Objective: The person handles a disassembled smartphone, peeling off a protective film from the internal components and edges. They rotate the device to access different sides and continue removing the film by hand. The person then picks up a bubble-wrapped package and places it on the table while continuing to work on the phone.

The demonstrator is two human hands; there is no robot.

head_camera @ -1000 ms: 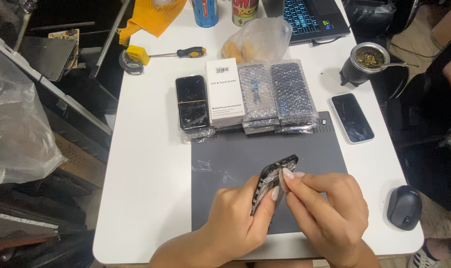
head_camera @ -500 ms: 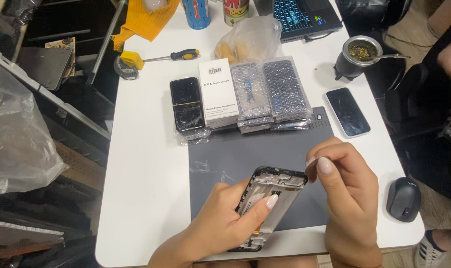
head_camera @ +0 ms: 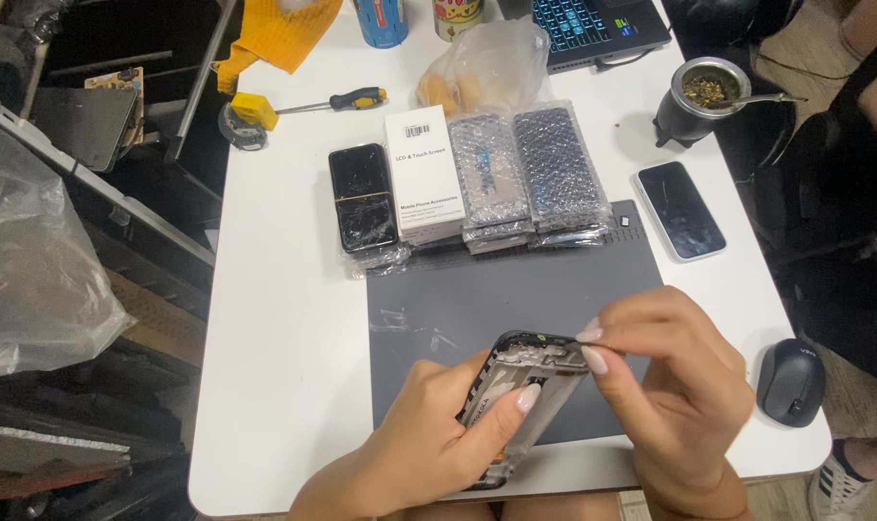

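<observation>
Lower centre of the frame: the left hand point(head_camera: 429, 444) grips an opened phone frame point(head_camera: 520, 400) above the grey mat point(head_camera: 477, 299); the right hand point(head_camera: 680, 386) pinches the frame's upper edge. A computer mouse point(head_camera: 791, 383) lies at right.

I see a white counter point(head_camera: 284, 318) under even light. Dark shelving point(head_camera: 91, 125) stands at its left, beside a clear plastic bag point(head_camera: 33, 280). Wooden floor point(head_camera: 844, 386) shows right.

Left hand point(head_camera: 438, 439): we see it bare, no ring, long pale-polished nails.
Right hand point(head_camera: 685, 391): bare too, same pale nails.
Forearms: no sleeves reach our wrists.
</observation>
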